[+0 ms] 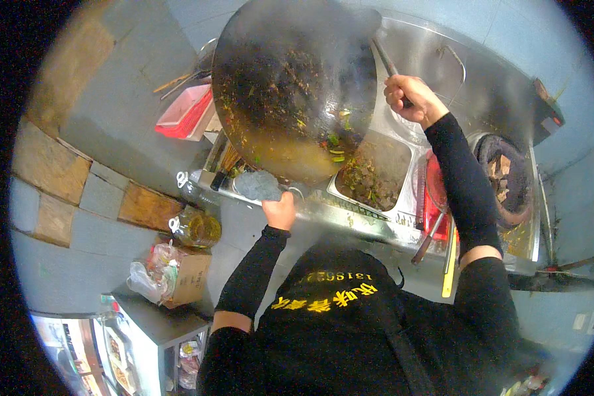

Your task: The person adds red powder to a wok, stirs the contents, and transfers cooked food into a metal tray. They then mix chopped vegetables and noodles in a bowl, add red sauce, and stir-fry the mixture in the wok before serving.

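A large dark wok [297, 99] tilts over the stove, with brown food bits and pieces of green vegetable on its inner face. My right hand [410, 98] is closed around a long handle [386, 57] that reaches to the wok's upper right side; what the handle ends in is blurred by steam. My left hand [279, 210] grips a grey cloth [257, 185] near the wok's lower left rim. Below the wok, a square metal container [373, 171] holds dark chopped food with green bits.
To the right are a red basket [431, 188] with a strainer and tools, a yellow handle [450, 265] and a round burner [505, 178]. At left stand a pink-red basket [185, 111], a plastic jug of oil [198, 228] and a cardboard box [192, 279] with bags.
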Available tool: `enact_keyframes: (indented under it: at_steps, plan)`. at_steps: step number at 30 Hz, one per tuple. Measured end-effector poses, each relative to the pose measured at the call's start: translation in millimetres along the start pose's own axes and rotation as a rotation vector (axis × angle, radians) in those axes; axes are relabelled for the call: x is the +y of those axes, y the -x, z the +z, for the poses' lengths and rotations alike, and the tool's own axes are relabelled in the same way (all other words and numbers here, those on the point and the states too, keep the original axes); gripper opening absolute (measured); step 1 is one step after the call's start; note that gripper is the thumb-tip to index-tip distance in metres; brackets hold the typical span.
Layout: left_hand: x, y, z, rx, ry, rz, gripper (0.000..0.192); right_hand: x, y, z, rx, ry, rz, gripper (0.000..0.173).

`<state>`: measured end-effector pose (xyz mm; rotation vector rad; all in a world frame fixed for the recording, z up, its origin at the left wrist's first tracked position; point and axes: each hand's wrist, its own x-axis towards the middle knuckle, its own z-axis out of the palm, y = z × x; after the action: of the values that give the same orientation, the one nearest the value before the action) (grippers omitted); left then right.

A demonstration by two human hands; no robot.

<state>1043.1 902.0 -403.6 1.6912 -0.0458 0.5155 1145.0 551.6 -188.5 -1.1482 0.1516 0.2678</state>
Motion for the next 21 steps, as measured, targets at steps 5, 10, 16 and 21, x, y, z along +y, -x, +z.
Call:
enact_keyframes:
  at_steps: [5, 10, 16, 21]
  plan:
    - [-51, 0, -16, 0.131, 0.270, -0.315, 0.022, 0, -64, 9, -0.252, 0.639, -0.175, 0.015]
    - [-81, 0, -29, 0.191, 0.352, -0.346, 0.012, 36, -141, -14, -0.645, 1.311, -0.726, 0.011]
    - [-81, -9, -58, 0.121, 0.120, -0.444, 0.018, 94, -139, -28, 0.055, 1.401, -0.853, 0.016]
    - [-82, -24, -73, 0.138, 0.350, -0.357, 0.002, 169, -45, 8, 0.228, 1.183, -0.634, 0.038]
